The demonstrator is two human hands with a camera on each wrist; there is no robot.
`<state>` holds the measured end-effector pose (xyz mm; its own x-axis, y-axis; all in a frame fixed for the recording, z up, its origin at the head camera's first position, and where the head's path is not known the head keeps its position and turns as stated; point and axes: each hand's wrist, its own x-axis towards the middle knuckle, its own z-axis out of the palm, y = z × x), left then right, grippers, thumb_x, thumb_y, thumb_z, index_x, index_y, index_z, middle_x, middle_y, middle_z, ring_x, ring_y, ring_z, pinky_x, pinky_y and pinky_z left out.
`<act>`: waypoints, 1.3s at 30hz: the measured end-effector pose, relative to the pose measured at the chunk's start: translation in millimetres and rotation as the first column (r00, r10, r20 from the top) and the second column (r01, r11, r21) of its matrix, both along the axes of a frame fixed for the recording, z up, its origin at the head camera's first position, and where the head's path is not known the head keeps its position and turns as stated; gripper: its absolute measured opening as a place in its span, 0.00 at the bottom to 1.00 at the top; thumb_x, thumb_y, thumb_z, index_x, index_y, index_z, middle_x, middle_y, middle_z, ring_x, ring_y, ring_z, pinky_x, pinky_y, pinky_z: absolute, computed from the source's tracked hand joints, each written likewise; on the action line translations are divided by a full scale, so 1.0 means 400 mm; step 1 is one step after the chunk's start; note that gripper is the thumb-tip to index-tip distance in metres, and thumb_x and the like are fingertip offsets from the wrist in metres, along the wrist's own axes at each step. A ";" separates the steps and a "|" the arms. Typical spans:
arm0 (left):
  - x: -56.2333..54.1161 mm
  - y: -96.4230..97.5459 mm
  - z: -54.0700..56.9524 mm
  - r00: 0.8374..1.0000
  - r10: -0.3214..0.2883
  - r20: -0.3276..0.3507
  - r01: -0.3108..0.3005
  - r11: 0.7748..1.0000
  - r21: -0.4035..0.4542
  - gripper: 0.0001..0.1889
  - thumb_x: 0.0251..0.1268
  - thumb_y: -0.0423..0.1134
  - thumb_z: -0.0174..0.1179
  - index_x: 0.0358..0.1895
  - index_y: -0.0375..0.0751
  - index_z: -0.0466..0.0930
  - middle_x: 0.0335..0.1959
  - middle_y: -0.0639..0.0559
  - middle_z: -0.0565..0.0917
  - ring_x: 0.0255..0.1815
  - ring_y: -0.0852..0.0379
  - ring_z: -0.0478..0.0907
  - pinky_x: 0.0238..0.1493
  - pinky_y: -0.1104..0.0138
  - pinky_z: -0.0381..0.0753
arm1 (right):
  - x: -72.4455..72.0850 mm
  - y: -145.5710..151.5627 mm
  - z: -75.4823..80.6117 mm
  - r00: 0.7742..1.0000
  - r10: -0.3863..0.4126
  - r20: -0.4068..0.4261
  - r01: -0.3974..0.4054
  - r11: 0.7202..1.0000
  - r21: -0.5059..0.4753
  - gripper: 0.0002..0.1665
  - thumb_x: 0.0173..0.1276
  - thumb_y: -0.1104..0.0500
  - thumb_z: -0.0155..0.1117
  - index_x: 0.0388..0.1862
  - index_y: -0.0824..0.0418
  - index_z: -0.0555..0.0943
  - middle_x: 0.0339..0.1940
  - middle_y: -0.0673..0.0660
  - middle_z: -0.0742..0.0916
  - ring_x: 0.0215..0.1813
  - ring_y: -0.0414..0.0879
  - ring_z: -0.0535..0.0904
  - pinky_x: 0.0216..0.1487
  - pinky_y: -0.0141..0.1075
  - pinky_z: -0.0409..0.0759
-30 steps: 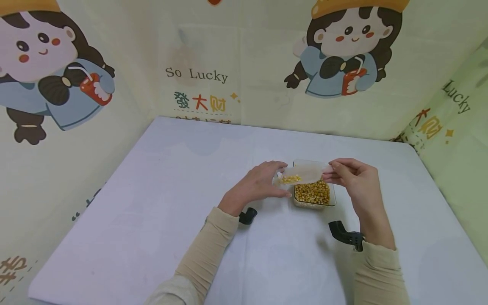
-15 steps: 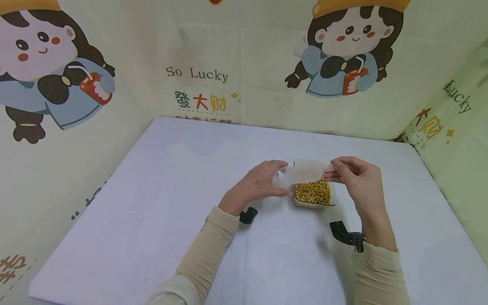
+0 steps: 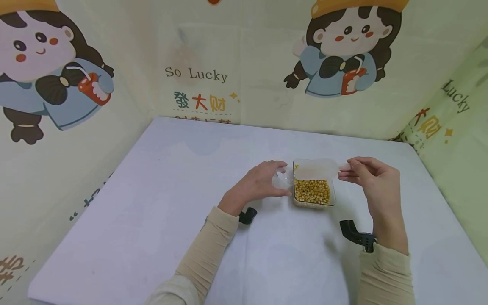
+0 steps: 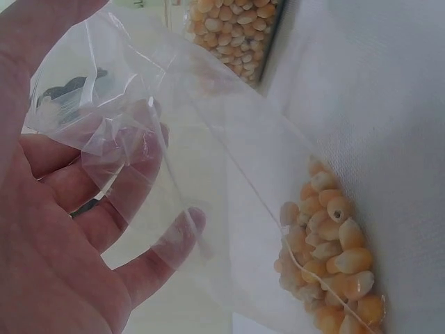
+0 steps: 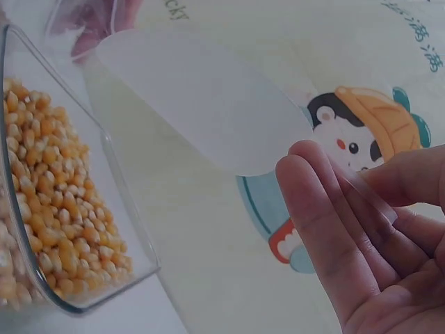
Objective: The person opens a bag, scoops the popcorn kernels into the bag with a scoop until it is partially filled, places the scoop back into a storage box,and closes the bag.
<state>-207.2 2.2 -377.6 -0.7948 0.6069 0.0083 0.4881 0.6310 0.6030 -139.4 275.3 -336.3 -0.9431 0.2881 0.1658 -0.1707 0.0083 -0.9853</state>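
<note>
My left hand (image 3: 261,182) curls round the mouth of a clear plastic bag (image 4: 229,132), its fingers spread and partly seen through the film. Corn kernels (image 4: 334,250) lie heaped at the bottom of the bag. My right hand (image 3: 375,182) pinches the handle of a whitish translucent scoop (image 5: 208,104) between thumb and fingers. In the head view the scoop's blade overlaps the far half of a glass container (image 3: 334,197). Yellow corn (image 3: 312,191) fills much of that container. No kernels show on the scoop in the right wrist view.
The container stands on a white-covered table (image 3: 183,203), just right of the left hand. A cloth backdrop (image 3: 263,76) with cartoon figures and lettering rises behind and at both sides. Black wrist mounts (image 3: 354,235) stick out below the hands.
Kernels lay on the scoop one second ago and have slid off at the bag. The right hand has since drawn the scoop rightward, off the bag. My left hand stays put.
</note>
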 end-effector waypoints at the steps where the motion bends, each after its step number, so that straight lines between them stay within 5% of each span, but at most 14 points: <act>1: 0.000 0.000 0.000 1.000 0.000 0.000 0.000 1.000 -0.003 0.43 0.55 0.59 0.71 0.73 0.48 0.64 0.62 0.57 0.78 0.69 0.55 0.70 0.68 0.58 0.72 | 0.000 0.004 -0.001 1.000 -0.008 -0.002 0.008 1.000 -0.013 0.10 0.68 0.61 0.67 0.42 0.68 0.84 0.28 0.54 0.91 0.27 0.45 0.89 0.35 0.35 0.86; 6: 0.001 -0.001 -0.001 1.000 0.003 -0.003 -0.003 1.000 -0.010 0.43 0.55 0.59 0.71 0.73 0.48 0.65 0.62 0.57 0.79 0.68 0.55 0.70 0.67 0.58 0.72 | -0.001 0.016 -0.005 0.999 -0.048 -0.003 0.048 0.998 -0.033 0.07 0.68 0.63 0.67 0.40 0.67 0.85 0.28 0.55 0.90 0.27 0.45 0.89 0.34 0.35 0.86; 18: 0.002 -0.002 -0.002 1.000 0.003 -0.018 -0.003 1.000 -0.016 0.43 0.55 0.58 0.71 0.72 0.48 0.65 0.61 0.56 0.79 0.68 0.54 0.71 0.68 0.58 0.72 | -0.003 0.027 -0.011 0.986 -0.152 0.067 0.144 0.984 0.108 0.08 0.70 0.62 0.64 0.42 0.67 0.83 0.26 0.49 0.90 0.25 0.41 0.88 0.33 0.31 0.85; 28: 0.002 -0.002 0.000 1.000 0.005 -0.011 -0.005 1.000 -0.025 0.43 0.55 0.59 0.71 0.72 0.47 0.65 0.62 0.56 0.79 0.68 0.54 0.70 0.68 0.58 0.72 | -0.001 0.028 -0.005 0.946 -0.295 0.136 0.231 0.905 0.357 0.10 0.72 0.59 0.60 0.45 0.63 0.82 0.23 0.39 0.87 0.25 0.36 0.87 0.34 0.26 0.84; 39: 0.004 -0.002 0.004 1.000 0.009 -0.002 -0.010 0.999 -0.031 0.43 0.55 0.59 0.71 0.73 0.47 0.65 0.62 0.56 0.79 0.69 0.54 0.70 0.68 0.58 0.72 | 0.007 0.026 0.003 0.931 -0.351 0.106 0.258 0.833 0.490 0.12 0.74 0.56 0.58 0.47 0.63 0.82 0.21 0.32 0.83 0.25 0.30 0.85 0.34 0.20 0.81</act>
<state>-205.6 1.2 -376.1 -0.8005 0.5993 -0.0085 0.4834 0.6538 0.5821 -136.4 285.5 -334.9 -0.8463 0.4995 0.1849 0.0992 0.4888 -0.8667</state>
